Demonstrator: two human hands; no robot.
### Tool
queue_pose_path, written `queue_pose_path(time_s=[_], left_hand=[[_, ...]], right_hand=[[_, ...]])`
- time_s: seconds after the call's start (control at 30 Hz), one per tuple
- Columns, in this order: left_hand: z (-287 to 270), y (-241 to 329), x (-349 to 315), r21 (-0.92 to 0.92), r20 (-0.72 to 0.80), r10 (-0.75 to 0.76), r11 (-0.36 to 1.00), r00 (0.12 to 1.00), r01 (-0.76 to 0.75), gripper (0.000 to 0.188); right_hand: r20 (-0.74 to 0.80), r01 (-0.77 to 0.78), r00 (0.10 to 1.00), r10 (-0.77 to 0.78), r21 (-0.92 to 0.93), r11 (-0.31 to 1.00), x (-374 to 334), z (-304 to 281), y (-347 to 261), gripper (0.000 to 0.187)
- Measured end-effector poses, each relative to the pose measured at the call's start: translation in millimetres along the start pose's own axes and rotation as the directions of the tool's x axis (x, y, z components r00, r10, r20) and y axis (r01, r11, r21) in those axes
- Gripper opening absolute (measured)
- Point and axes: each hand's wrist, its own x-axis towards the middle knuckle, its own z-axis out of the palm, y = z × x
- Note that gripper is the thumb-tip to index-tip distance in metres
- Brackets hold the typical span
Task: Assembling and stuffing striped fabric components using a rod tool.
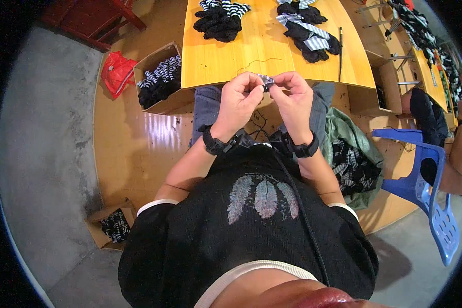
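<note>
Both of my hands meet just past the near edge of the yellow table (pixel 262 49), with fingertips pinched close together. Between them is a small bunched piece of grey-and-black knit fabric (pixel 266 81), mostly covered by the fingers. My left hand (pixel 238 101) grips its left side with thumb and forefinger. On the other side my right hand (pixel 294 97) pinches it the same way. Beyond the hands lie a pile of black-and-white striped knit pieces (pixel 220 21) at left and a pile of grey-striped black ones (pixel 313 38) at right.
A black rod (pixel 340 56) lies near the table's right edge. Cardboard boxes (pixel 174 106) flank the table. A green sack (pixel 340 121) and blue plastic chair (pixel 427 187) stand right, near another person's arm (pixel 459 159). A red bag (pixel 115 74) lies left.
</note>
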Motion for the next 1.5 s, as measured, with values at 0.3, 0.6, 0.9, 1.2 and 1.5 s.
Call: queue_pose_path(time_s=[0.3, 0.6, 0.9, 1.2, 1.5], left_hand=[[-8.8, 7.4, 6.0, 0.253, 0.03, 0.001, 0.967, 1.0, -0.009, 0.011], [-5.6, 6.7, 12.5, 0.737, -0.044, 0.186, 0.669, 0.981, -0.094, 0.006], [-6.6, -7.0, 9.5, 0.355, -0.021, 0.158, 0.924, 0.987, -0.14, 0.003], [-0.7, -26.8, 1.8, 0.073, 0.043, 0.021, 0.997, 0.999, -0.024, 0.002], [-15.8, -49.2, 18.7, -0.008, -0.041, 0.027, 1.0, 0.999, -0.027, 0.01]], right_hand=[[0.046, 0.064, 0.997, -0.062, -0.046, 0.997, -3.4, 2.4, -3.8, 0.016], [0.285, -0.447, 0.894, 0.346, 0.521, 0.727, 9.9, -10.6, 10.2, 0.018], [0.129, -0.119, 0.987, 0.093, 0.212, 0.97, 4.7, -2.1, 18.4, 0.02], [-0.061, 0.08, 0.995, -0.085, -0.078, 0.994, 7.0, 2.2, 33.7, 0.028], [0.39, -0.557, 0.831, 0.398, 0.592, 0.582, 4.7, -7.6, 24.7, 0.015]])
